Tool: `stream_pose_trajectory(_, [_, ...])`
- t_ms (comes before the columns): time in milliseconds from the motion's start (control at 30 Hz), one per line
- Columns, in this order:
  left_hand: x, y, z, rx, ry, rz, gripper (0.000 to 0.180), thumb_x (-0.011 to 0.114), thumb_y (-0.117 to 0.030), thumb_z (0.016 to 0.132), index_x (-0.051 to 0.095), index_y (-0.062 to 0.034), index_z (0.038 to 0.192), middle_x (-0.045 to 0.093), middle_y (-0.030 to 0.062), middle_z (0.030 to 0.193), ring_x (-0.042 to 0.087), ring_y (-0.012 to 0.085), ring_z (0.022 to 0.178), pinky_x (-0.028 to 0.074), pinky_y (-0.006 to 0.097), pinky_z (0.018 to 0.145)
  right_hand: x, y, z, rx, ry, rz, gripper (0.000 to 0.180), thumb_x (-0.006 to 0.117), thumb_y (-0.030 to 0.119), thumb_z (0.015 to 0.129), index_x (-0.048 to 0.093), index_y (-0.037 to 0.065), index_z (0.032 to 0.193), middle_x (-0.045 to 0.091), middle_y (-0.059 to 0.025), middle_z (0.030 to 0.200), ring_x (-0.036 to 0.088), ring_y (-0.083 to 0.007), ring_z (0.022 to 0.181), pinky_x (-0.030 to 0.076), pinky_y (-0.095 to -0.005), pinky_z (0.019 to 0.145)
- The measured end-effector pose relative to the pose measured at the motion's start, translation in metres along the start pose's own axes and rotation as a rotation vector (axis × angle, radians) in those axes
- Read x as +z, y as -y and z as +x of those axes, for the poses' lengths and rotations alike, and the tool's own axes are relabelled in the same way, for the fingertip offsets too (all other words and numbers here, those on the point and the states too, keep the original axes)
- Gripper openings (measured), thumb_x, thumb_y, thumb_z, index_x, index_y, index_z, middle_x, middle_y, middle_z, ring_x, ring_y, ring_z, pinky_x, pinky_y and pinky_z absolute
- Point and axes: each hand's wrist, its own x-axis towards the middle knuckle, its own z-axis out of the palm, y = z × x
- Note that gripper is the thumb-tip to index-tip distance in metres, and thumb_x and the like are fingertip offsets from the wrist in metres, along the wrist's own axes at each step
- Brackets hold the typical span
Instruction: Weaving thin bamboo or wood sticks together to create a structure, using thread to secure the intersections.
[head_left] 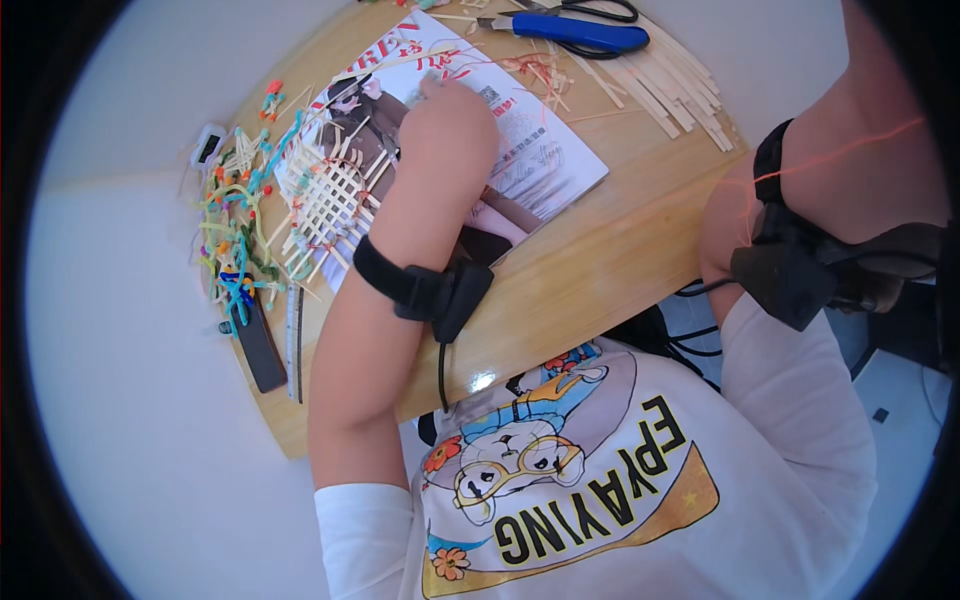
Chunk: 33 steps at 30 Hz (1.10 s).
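My left hand [448, 112] is closed above a magazine [560, 165], the back of the hand and wrist hiding most of its fingers. What it pinches, if anything, cannot be made out. Thin red thread [455, 58] runs close by its fingertips. Beside the left forearm lies an open lattice of woven pale strips [330, 200], its loose ends sticking out all round. My right forearm [850, 150] is raised at the right, close to the camera, and the hand is beyond the picture. A red thread [850, 160] crosses in front of that forearm.
Colourful knotted cords [235, 230] crowd the table's left edge. Below them are a dark bar [258, 345] and a ruler [294, 345]. A blue-handled cutter [585, 32], black-handled scissors [610, 10] and a stack of pale strips [665, 85] lie at the far side of the wooden table [560, 290].
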Motion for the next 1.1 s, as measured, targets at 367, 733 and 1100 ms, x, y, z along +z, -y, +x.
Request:
stream_pose_trajectory(367, [-0.052,0.001,-0.022,0.156,0.057,-0.299,0.037,0.053,-0.015,0.092,0.066,-0.0059,0.125,0.070,0.0204,0.114,0.067,0.0388,0.102,0.054,0.048,0.090,0.017,-0.026,-0.023,0.124,-0.008,-0.081,0.020,0.059,0.023,0.103,0.064,0.005,0.105,0.053,0.0009,0.073,0.050,-0.0079,0.060,0.046,-0.0222,0.059])
stream_pose_trajectory(733, [-0.039,-0.014,-0.093,0.319,0.136,-0.280,0.040,0.057,-0.011,0.089,0.062,0.0018,0.127,0.067,0.0201,0.126,0.071,0.0360,0.082,0.057,0.044,0.073,0.025,-0.031,-0.017,0.225,-0.001,-0.174,0.021,0.060,0.023,0.103,0.065,0.004,0.106,0.055,0.0002,0.075,0.052,-0.0082,0.062,0.046,-0.0221,0.060])
stream_pose_trajectory(1100, [-0.102,0.068,-0.079,-0.123,-0.177,-1.464,0.031,0.060,-0.021,0.100,0.066,0.0011,0.120,0.071,0.0082,0.101,0.054,0.0078,0.056,0.043,0.021,0.050,0.080,-0.058,0.071,0.537,0.160,-0.361,0.022,0.060,0.024,0.102,0.065,0.003,0.107,0.058,-0.0004,0.077,0.054,-0.0084,0.063,0.046,-0.0221,0.060])
